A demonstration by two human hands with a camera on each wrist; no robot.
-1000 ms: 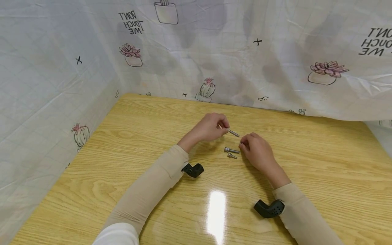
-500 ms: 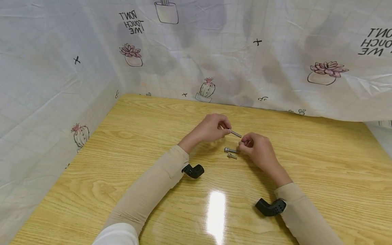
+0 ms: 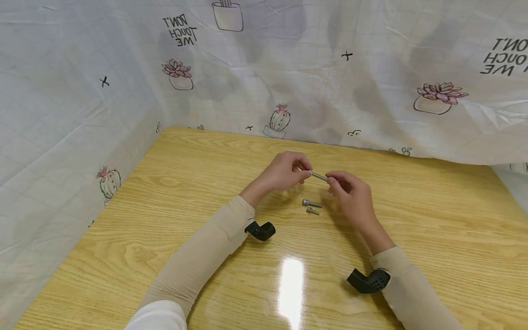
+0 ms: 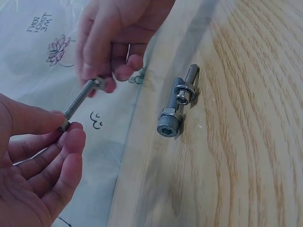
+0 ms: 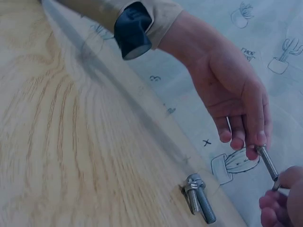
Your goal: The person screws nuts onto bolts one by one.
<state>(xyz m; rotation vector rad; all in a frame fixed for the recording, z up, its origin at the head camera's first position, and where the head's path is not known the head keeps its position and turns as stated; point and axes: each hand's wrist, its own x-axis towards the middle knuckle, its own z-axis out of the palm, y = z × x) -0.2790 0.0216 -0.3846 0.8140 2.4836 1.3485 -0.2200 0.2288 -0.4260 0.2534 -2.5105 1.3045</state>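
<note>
In the head view my left hand (image 3: 284, 172) pinches a metal bolt (image 3: 319, 175) by its head end, above the table. The thumb and fingers of my right hand (image 3: 354, 195) are at the bolt's free end. The left wrist view shows them pinching a small nut (image 4: 98, 83) right at the tip of the threaded shank (image 4: 79, 100). On the table below lie a larger socket-head bolt (image 4: 168, 124) with a nut on it and a smaller bolt (image 4: 183, 96) with a nut and washer, side by side.
The wood-grain table (image 3: 198, 183) is bordered by a pale printed curtain (image 3: 313, 91) at the back and left. A black camera mount (image 3: 261, 230) sits on the left wrist and another black mount (image 3: 368, 281) on the right. Light glares off the table's front part.
My right hand has risen from beside the lying bolts, and its fingertips now meet the held bolt's free end. The larger lying bolt is uncovered again. My left hand has barely shifted.
</note>
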